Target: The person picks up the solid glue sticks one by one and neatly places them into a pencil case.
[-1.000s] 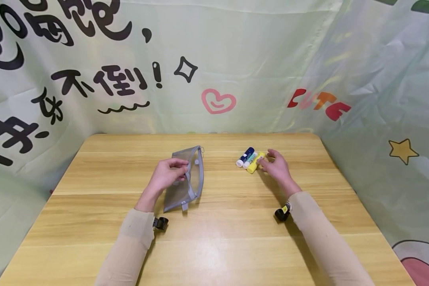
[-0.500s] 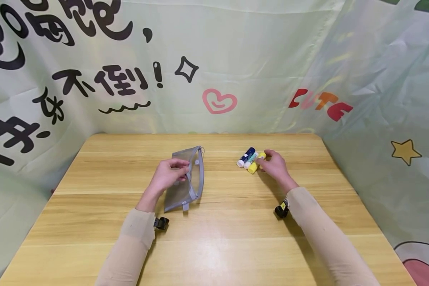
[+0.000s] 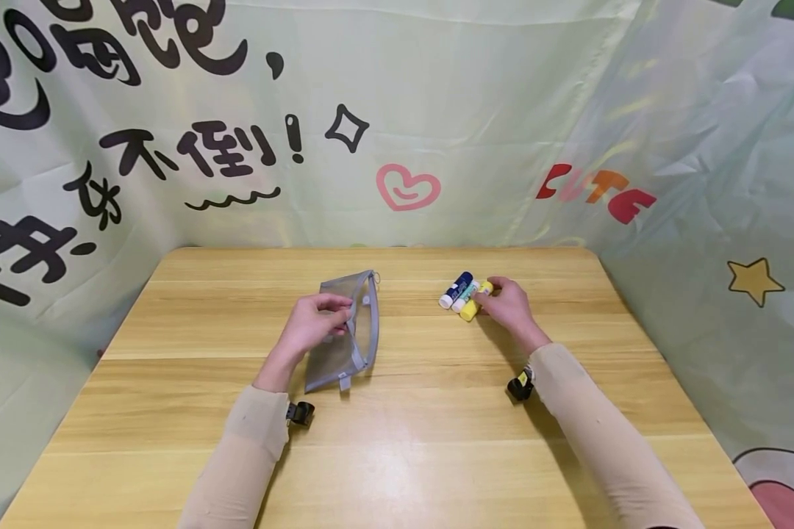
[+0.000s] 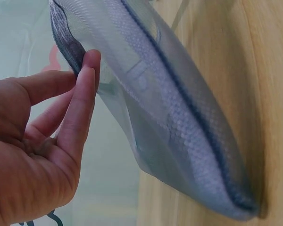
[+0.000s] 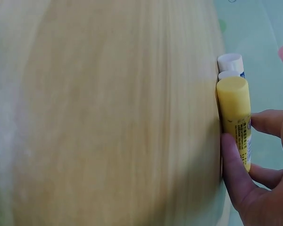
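My left hand pinches one zipper edge of a grey mesh zipper pouch, and the pouch mouth gapes toward the right. In the left wrist view, thumb and fingertips meet on the dark zipper tape, with the mesh pouch spread beyond them. Over on the right, my right hand grips a yellow glue stick, the outermost in a row of three lying together. Beside it are a white-and-teal glue stick and a navy one with a white end. Fingers lie on both sides of the yellow glue stick.
A light wooden table carries everything. Printed fabric hangs behind and at both sides. Each wrist wears a small black camera, such as the left wrist's camera and the right wrist's camera.
My right hand has drawn in slightly leftward, and its fingers have closed round the yellow glue stick. The left hand keeps its pinch on the pouch edge, which stays in place.
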The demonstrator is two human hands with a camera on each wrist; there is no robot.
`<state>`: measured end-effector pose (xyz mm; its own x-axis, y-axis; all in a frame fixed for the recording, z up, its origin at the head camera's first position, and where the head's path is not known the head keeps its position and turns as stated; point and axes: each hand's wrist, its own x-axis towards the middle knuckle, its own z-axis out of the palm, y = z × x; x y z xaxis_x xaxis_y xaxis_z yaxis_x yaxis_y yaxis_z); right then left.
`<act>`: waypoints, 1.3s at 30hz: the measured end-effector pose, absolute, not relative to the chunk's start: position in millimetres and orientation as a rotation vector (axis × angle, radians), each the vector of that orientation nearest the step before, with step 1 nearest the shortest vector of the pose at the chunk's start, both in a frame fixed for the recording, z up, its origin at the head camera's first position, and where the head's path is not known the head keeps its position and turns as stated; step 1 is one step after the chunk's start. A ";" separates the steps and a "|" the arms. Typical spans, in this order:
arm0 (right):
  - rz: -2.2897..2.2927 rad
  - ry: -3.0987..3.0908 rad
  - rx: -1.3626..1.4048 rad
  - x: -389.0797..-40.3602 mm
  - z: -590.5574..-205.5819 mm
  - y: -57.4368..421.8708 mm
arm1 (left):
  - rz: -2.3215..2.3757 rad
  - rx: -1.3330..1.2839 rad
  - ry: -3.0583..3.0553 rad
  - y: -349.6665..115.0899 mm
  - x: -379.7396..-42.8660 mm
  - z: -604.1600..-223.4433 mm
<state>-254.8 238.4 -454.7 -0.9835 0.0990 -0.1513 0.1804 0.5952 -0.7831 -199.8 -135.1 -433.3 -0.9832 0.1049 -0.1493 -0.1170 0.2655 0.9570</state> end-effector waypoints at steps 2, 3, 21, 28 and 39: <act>-1.365 2.721 0.248 -254.1 -454.2 238.0 | 1.800 -0.011 2.349 -134.8 -199.9 -432.9; -1.375 2.719 0.256 -253.8 -454.2 237.7 | 1.797 -0.006 2.351 -134.8 -199.8 -432.8; -1.687 2.584 0.327 -238.9 -452.6 234.3 | 1.785 -0.013 2.362 -133.8 -199.5 -433.5; -1.900 2.506 0.290 -227.1 -446.2 224.9 | 1.783 -0.021 2.359 -133.6 -200.1 -434.7; -2.047 2.474 0.203 -215.8 -436.3 190.7 | 1.780 -0.008 2.367 -133.3 -199.8 -434.8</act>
<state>-215.8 190.7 -436.3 -0.9892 0.1451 -0.0218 0.0485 0.1833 -0.9819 -199.8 -133.3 -434.8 -0.9838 0.1033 -0.1468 -0.1124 0.2834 0.9524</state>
